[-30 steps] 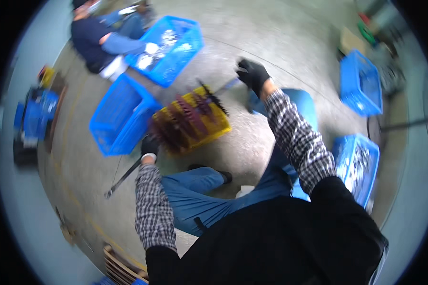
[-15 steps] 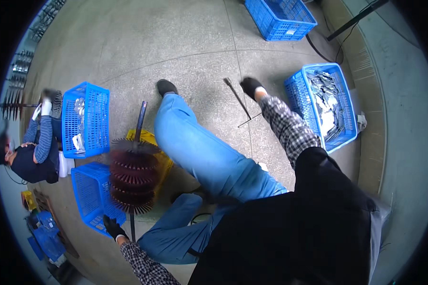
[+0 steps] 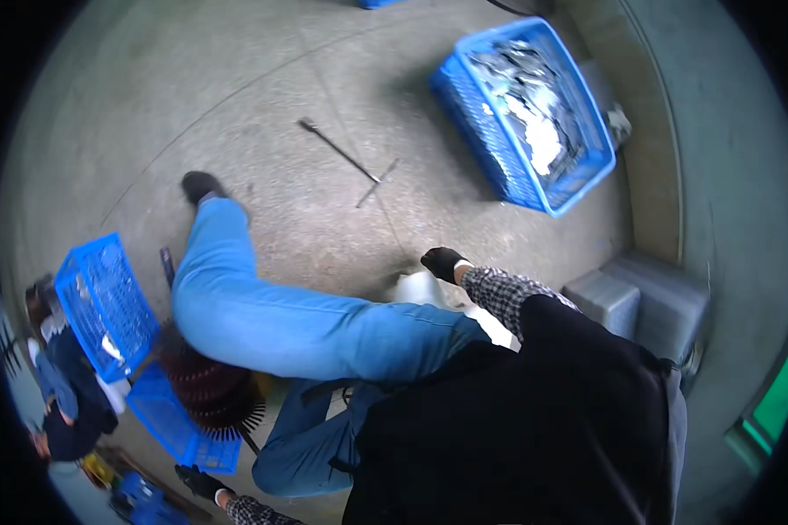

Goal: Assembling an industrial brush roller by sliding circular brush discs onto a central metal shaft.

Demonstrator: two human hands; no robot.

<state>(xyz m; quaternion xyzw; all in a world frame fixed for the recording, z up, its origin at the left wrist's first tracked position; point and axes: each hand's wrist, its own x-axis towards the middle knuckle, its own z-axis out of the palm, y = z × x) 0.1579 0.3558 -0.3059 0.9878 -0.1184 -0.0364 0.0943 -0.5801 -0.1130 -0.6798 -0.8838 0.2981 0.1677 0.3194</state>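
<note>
My right hand (image 3: 442, 261), in a black glove, is above the floor by my raised thigh, close to a white bundle (image 3: 418, 289). Its dark fingers blend together, and nothing shows in it. Over at the lower left, my left hand (image 3: 200, 483), also black-gloved, has its fingers stretched out just below a blue crate (image 3: 214, 457). It looks apart from that crate's rim. A rack of dark reddish spiked discs on a rod (image 3: 206, 381) stands between my left leg and the crates, partly hidden by the leg. A T-handled metal tool (image 3: 341, 156) lies on the floor.
A blue crate (image 3: 490, 144) of shiny flat metal pieces stands near the wall at right. Grey blocks (image 3: 626, 297) sit below it. Another blue crate (image 3: 118, 302) is at left, beside a seated co-worker (image 3: 74, 407). My left foot (image 3: 203, 185) is on the floor.
My view has swung toward the right. My right hand has come back from beyond the T-handled tool to near the white bundle. My left hand has come off the crate's edge.
</note>
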